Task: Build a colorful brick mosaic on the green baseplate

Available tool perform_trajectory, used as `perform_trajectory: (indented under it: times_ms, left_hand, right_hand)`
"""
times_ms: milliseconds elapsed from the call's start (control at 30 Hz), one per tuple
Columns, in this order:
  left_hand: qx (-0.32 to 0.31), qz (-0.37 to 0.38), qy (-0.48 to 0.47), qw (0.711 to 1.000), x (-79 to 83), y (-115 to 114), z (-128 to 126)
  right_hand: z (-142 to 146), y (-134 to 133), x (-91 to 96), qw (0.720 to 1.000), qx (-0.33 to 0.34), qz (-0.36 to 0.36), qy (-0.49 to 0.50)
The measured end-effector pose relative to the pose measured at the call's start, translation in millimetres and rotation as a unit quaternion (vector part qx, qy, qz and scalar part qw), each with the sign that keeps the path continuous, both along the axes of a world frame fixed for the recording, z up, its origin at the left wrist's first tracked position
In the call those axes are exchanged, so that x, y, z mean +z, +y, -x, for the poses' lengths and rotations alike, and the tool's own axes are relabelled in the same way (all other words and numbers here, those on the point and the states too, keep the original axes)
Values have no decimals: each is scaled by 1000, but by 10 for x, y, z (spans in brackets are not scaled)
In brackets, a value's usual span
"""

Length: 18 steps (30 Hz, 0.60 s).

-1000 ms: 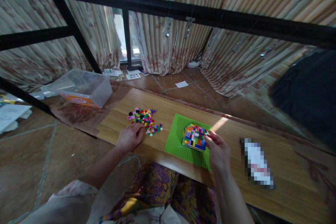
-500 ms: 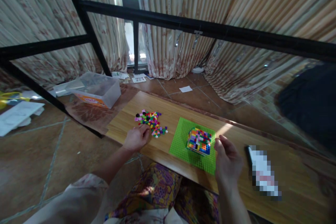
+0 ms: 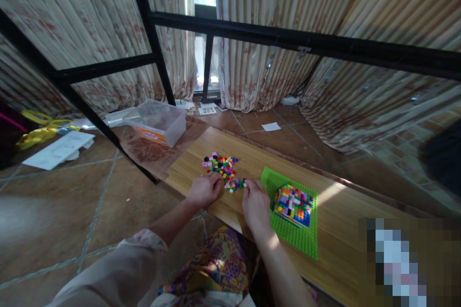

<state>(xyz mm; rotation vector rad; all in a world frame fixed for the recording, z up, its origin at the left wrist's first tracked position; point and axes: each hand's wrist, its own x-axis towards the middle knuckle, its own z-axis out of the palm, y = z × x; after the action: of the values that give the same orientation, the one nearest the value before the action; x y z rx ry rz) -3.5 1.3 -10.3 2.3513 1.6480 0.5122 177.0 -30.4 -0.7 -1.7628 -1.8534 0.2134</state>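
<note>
Small loose toy bricks (image 3: 224, 165) in many colours lie in a pile on the wooden table. Beside the pile's near left edge rests my left hand (image 3: 204, 190), its fingers curled closed; whatever they hold is hidden. My right hand (image 3: 256, 205) is at the pile's right end, thumb and fingers pinched close to a few stray bricks. Whether a brick is between those fingertips is too small to tell. To its right lies a green baseplate (image 3: 293, 240), partly behind the hand. A multicoloured block built of bricks (image 3: 294, 202) stands on the plate.
The long wooden table (image 3: 334, 235) runs rightward, with a blurred-out object (image 3: 399, 264) on it. A clear plastic bin (image 3: 162, 122) sits on the floor beyond the left end. Black metal bars (image 3: 252, 29) cross ahead, before curtains (image 3: 252, 72). A dark shape (image 3: 442, 168) stands at far right.
My right hand has moved left from the baseplate's right side to the loose bricks. My left hand stays by the pile. The view has turned left, shifting everything rightward.
</note>
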Motion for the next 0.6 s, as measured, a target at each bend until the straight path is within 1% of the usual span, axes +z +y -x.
perform_trajectory:
  times_ms: [133,233,300,400,500,600]
  left_hand:
    - [2,-1,1,1000,-8,-3,-3]
    - [3,-2,-4,1000,-21,-2,-1]
    - [-3,-1,-13,1000,-28,2,3]
    - [-6,0,-23,1000,-32,9,6]
    - [-6,-4,-23,1000,-31,16,7]
    - [-3,-7,-16,1000,-34,21,9]
  right_hand:
    - [-1,139,-91,1000,8,6,-15]
    - [-1,154,-116,1000,14,4,-13]
    - [2,126,-96,1000,14,2,-12]
    - [-7,25,-15,1000,15,-8,9]
    - [-58,-144,88,996,13,-34,79]
    - [-193,-362,160,986,-16,-73,151]
